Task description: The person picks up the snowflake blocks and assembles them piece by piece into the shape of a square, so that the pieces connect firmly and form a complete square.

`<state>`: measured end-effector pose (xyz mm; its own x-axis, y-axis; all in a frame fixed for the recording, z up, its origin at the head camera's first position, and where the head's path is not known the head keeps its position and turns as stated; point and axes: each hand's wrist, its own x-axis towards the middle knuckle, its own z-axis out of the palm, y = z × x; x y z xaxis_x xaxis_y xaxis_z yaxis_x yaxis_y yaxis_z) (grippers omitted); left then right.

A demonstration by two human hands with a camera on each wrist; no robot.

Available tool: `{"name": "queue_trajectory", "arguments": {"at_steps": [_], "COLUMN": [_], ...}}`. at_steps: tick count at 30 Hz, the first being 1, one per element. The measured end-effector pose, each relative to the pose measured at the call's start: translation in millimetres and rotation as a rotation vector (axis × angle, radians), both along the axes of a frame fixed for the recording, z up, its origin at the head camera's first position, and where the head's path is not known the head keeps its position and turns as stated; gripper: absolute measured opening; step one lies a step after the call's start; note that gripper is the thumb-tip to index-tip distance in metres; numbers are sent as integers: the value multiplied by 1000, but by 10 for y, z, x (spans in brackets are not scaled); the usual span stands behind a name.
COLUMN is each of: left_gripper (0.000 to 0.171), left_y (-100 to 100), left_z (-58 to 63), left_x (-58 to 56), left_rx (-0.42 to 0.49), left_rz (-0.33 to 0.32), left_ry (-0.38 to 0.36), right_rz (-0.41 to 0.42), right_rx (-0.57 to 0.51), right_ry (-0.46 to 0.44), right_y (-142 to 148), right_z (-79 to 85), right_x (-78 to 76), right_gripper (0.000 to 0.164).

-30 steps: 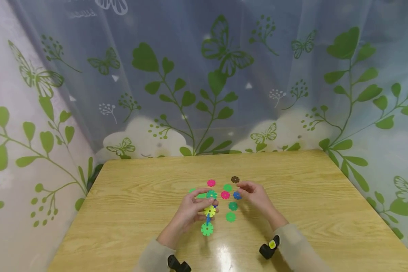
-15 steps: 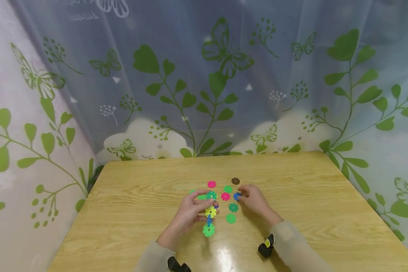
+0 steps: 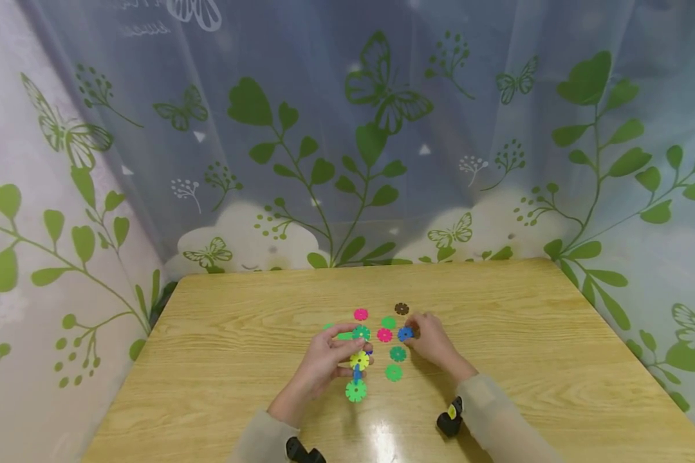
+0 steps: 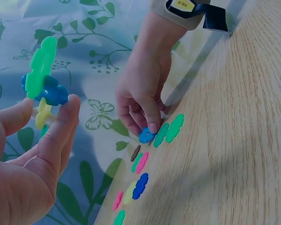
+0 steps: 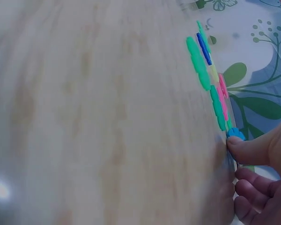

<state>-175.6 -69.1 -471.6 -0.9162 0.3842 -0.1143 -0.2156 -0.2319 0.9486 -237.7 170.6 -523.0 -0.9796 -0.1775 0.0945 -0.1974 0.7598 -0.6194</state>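
My left hand [image 3: 320, 361] holds up a joined chain of notched plastic discs. In the head view this chain shows a yellow disc [image 3: 360, 361], a blue disc seen edge-on [image 3: 357, 374] and a light green disc [image 3: 356, 391] at the near end. Part of it is hidden by the fingers. Over the loose pieces on the right, my right hand [image 3: 437, 341] pinches a single blue disc [image 3: 405, 334] between thumb and fingers. The left wrist view shows that blue disc [image 4: 146, 135] close to the tabletop, beside two green discs [image 4: 174, 128].
Loose discs lie flat on the wooden table [image 3: 255, 308]: pink [image 3: 385, 335], brown [image 3: 401, 308], teal [image 3: 398, 354] and light green [image 3: 394, 373] among them. Others sit partly behind the left hand. A printed curtain [image 3: 301, 212] hangs along the table's far edge.
My right thumb and fingers have come in on the blue disc, which now shows more fully, slightly tilted. The left hand and its chain have barely moved.
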Motion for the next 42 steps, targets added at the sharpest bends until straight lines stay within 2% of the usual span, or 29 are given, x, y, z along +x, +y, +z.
{"name": "queue_trajectory", "arguments": {"at_steps": [12,18,24,34,37,42], "left_gripper": [56,56,57,56,57,60], "left_y": [10,17,36,68,69,70], "left_z": [5,-16,-40,16,22,17], "left_x": [-8,16,16,0,-7,-19], "left_rx": [-7,-15,-6,-16,-27,-56], "left_rz": [-7,9,24,26,40,70], "left_ry": [11,-5,-24,7,7,6], "right_rz": [-50,-20,23,109,112,140], "right_rx": [-236,-403,-588,-670,-679,-657], "right_ry": [5,9,-30,-41,-13,61], "right_y": [4,-29,-102,-236,-276,-365], "right_z": [33,124,208,350,388,561], "right_x": [56,177,303,425,461,570], "right_gripper": [17,9,11,10,7,5]}}
